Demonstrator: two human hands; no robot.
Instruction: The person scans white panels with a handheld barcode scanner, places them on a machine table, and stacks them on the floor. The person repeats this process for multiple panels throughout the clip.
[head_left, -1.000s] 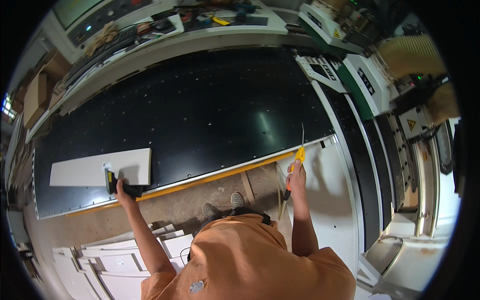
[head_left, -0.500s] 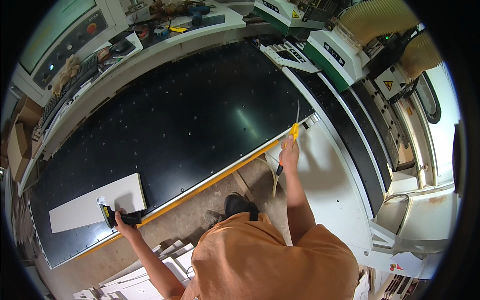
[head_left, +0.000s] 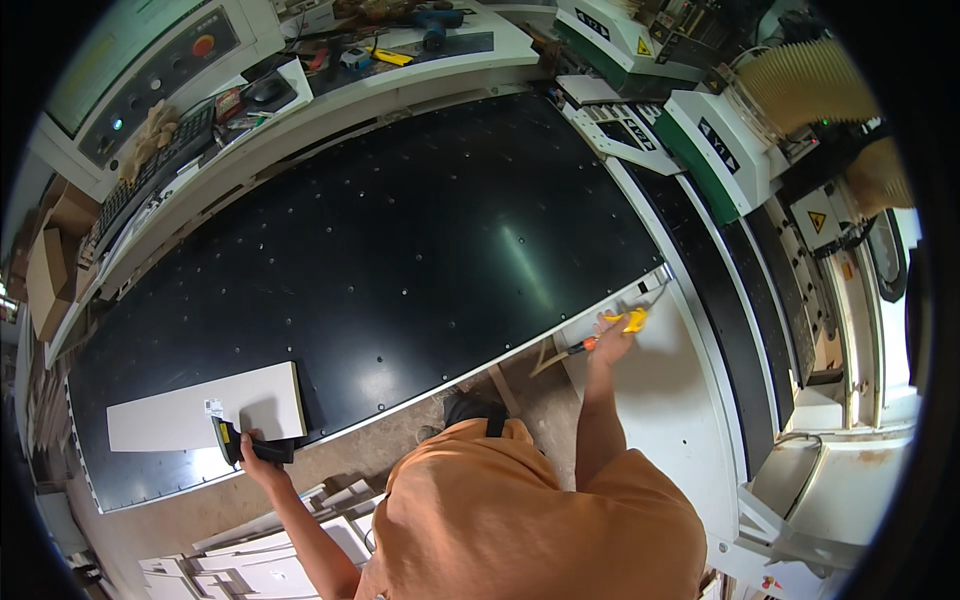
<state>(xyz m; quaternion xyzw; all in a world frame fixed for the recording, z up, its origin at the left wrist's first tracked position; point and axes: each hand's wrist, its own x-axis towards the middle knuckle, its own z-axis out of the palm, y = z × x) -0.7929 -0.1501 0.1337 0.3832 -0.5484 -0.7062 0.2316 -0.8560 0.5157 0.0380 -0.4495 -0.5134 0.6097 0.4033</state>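
Two hands of ours gripped two tools by the black worktable (head_left: 400, 260).
Our left hand (head_left: 258, 455) was closed around a black handheld scanner (head_left: 228, 440), its head beside the label (head_left: 213, 408) on a pale board (head_left: 165, 418) that lay flat near the worktable's front edge. Our right hand (head_left: 611, 344) was wrapped round a yellow air gun (head_left: 630, 319) with a thin nozzle, above the white surface (head_left: 660, 390); a pale hose (head_left: 546, 364) trailed from its handle.
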